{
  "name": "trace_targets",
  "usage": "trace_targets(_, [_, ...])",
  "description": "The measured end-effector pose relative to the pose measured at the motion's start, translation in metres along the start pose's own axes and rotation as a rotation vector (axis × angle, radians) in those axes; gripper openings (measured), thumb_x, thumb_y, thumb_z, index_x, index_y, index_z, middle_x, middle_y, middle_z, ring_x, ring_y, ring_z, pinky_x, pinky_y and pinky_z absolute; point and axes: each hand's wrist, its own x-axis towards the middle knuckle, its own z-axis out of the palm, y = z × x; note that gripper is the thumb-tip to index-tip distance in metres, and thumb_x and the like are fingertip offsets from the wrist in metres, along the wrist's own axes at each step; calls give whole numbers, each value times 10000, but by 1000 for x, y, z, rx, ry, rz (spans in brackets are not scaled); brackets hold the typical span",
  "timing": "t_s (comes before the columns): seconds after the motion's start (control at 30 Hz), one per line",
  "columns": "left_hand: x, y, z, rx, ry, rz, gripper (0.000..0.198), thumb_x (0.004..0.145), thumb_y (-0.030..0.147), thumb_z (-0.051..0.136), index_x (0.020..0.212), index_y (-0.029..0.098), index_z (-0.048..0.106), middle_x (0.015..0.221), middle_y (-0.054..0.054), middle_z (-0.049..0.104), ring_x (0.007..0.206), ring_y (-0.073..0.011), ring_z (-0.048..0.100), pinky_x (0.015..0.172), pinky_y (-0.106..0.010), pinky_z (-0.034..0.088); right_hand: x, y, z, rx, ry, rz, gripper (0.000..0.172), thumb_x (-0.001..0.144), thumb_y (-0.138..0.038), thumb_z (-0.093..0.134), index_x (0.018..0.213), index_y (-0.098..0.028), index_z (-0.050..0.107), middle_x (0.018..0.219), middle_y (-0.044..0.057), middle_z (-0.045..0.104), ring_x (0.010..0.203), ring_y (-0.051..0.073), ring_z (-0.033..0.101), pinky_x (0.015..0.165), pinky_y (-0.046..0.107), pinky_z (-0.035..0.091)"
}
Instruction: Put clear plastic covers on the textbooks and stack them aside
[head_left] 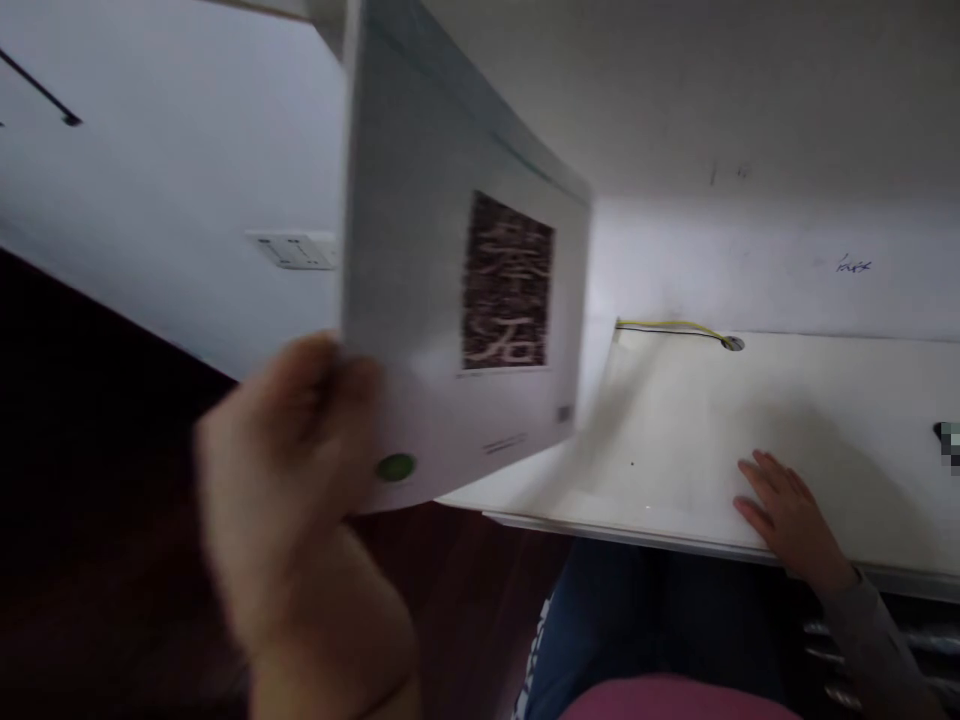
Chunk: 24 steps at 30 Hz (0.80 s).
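Note:
My left hand (292, 470) is blurred by motion and closed around the lower left edge of a thin paperback book (420, 300). The book stands roughly upright in the air, its pale cover turned towards me, with a dark square of large white characters and a green round mark near the bottom. It covers part of the wall and the desk's left end. On the right, my right hand (787, 510) lies on the white desk (675, 450) near the front edge, fingers stretched out and holding nothing.
At the back of the desk a yellow cable (667, 323) runs into a round hole (733, 343). A wall socket plate (292, 250) is left of the book. A dark object (946, 440) sits at the right edge, partly out of view. Blue handwriting (853, 265) marks the back wall.

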Motion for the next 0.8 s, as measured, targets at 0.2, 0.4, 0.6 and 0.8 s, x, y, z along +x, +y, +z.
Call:
trace_targets(0.2, [-51,-48,134,-722,-767,-426,351,627,391,648,876,152,584,602,19,585,525,-107,540,480,-203,432,-6,16,-1,-62,23,64,422,936,-386,335,1248,-159,507,1329,165,503,1253,272,440,976,443,389])
trace_targets(0.4, [-95,-95,198,-414,-948,-231,321,788,402,443,921,134,560,688,-35,639,634,-161,621,636,-305,520,-12,30,3,-72,16,88,425,931,-383,342,1225,-138,526,1285,174,538,1212,280,479,973,457,389])
trace_targets(0.6, [-90,-115,199,-75,-861,-5,149,817,253,425,803,174,550,768,-49,639,859,-214,618,837,-409,481,-14,33,7,-34,24,87,412,914,-405,377,1236,-196,527,1296,140,536,1206,279,486,973,467,386])
trace_targets(0.8, [-92,-125,188,256,-777,262,290,863,124,353,1094,99,525,1204,-208,583,1310,-272,381,1075,-518,246,-16,34,8,-33,15,86,424,908,-404,383,1253,-197,517,1305,136,532,1219,273,474,989,462,377])
